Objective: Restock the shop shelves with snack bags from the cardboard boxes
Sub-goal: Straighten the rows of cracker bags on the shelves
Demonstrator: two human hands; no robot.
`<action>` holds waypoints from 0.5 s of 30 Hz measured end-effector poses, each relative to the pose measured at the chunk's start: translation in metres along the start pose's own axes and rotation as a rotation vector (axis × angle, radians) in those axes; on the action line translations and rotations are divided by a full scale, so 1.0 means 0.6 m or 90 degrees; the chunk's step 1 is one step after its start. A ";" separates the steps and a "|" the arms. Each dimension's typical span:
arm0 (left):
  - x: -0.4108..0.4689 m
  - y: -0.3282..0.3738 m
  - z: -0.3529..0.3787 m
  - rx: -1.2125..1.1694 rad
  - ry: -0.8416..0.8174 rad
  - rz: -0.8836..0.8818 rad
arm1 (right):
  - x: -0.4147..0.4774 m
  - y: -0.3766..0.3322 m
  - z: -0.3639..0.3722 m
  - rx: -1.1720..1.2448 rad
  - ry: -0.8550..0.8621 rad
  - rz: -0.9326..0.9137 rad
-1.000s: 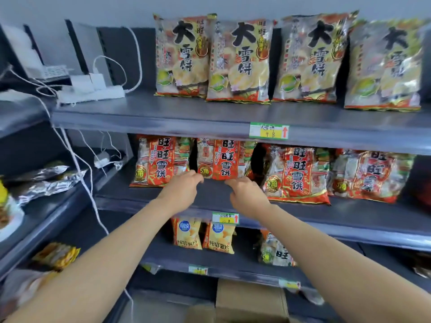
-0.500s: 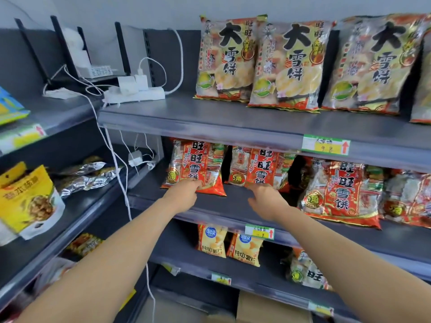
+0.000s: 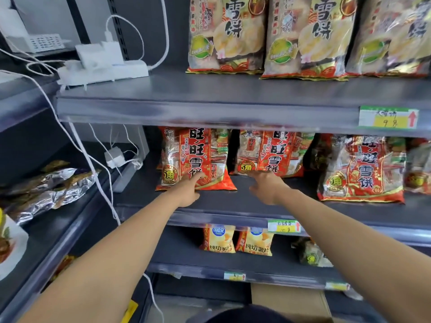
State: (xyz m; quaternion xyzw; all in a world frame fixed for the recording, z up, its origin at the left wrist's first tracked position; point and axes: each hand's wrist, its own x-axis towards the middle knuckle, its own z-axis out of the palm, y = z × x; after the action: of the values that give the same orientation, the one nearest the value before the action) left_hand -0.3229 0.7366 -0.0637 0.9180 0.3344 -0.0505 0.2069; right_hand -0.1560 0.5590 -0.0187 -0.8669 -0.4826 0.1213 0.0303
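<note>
**Two arms out to the red bags on the middle shelf**

Both bare forearms stretch forward and slightly inward, reaching over the front lip of the middle shelf (image 3: 233, 201). The left hand (image 3: 186, 191) lies palm down with its fingers extended, and the tips rest on the lower front of the left red bag (image 3: 194, 157), which stands upright near the shelf's front edge. The thumb is hidden, so I see a touch rather than a clear grasp. The right hand (image 3: 268, 186) is spread and relaxed, holding nothing. Its fingertips are at the bottom edge of the second red bag (image 3: 270, 152), which stands further back. Whether they touch it I cannot tell.

Both bags read 旺旺雪饼 down a red panel, with a yellow roundel marked 5角 at the lower left. A third red bag (image 3: 361, 169) of the same print stands to the right, apart from the hands.

On the top shelf (image 3: 186, 94), larger pale bags (image 3: 226, 36) show 雪饼 in black characters. Its edge carries a price tag (image 3: 388, 117) with a red upward arrow and handwritten digits that look like 9.9. A smaller tag (image 3: 283, 226) on the middle shelf's edge is blurred.

Below, yellow bags (image 3: 219, 238) read 纯切薯片. A cardboard box (image 3: 289, 301) sits low under the shelves.
</note>
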 end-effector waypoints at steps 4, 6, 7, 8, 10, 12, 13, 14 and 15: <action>0.025 -0.014 0.014 -0.044 0.024 -0.007 | 0.016 0.003 0.013 -0.001 -0.007 0.032; 0.041 -0.021 0.017 -0.060 0.055 0.006 | 0.024 0.008 0.014 -0.004 -0.006 0.056; 0.050 -0.026 0.017 -0.066 0.067 0.010 | 0.029 0.012 0.014 -0.005 -0.004 0.067; 0.059 -0.030 0.017 -0.069 0.076 0.013 | 0.033 0.014 0.014 -0.004 -0.002 0.076; 0.075 -0.037 0.017 -0.077 0.089 0.013 | 0.041 0.018 0.012 -0.002 0.003 0.085; 0.092 -0.040 0.019 -0.073 0.097 0.003 | 0.049 0.021 0.009 -0.007 0.004 0.095; 0.101 -0.039 0.021 -0.077 0.099 -0.013 | 0.052 0.021 0.008 -0.007 0.004 0.101; 0.109 -0.035 0.023 -0.086 0.101 -0.032 | 0.055 0.022 0.006 -0.006 0.002 0.110; 0.116 -0.030 0.024 -0.097 0.107 -0.052 | 0.058 0.022 0.003 -0.003 0.004 0.119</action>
State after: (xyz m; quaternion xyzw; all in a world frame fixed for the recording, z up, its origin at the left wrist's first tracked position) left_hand -0.2799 0.7844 -0.0989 0.8865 0.3903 0.0439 0.2448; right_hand -0.1277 0.5811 -0.0290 -0.9084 -0.3999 0.1202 0.0185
